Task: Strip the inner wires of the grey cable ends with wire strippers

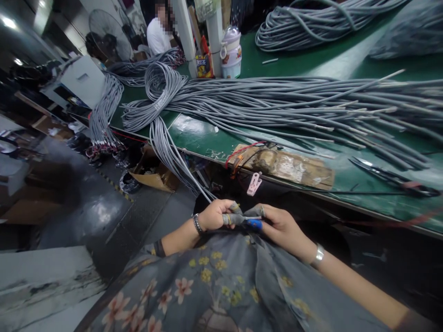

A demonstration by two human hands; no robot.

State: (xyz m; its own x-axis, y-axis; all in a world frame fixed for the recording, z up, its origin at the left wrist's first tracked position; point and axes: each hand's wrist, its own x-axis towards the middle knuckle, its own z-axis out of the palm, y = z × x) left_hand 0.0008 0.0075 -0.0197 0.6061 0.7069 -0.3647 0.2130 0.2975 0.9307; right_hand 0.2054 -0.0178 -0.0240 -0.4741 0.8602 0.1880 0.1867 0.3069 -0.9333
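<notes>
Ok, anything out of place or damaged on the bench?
A short grey piece lies by itself behind the long cables, possibly a stray offcut. The taped brown board along the bench front looks worn.

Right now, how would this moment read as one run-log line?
left hand: holding grey cable | right hand: pinching its tip | scissors: lying on green table

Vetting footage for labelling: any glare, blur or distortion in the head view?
Head view: pale glare on the green tabletop; head view: plastic bag, upper right, blurred; head view: white posts lean, probably tilt or lens distortion; head view: left hand, right hand readable.
</notes>
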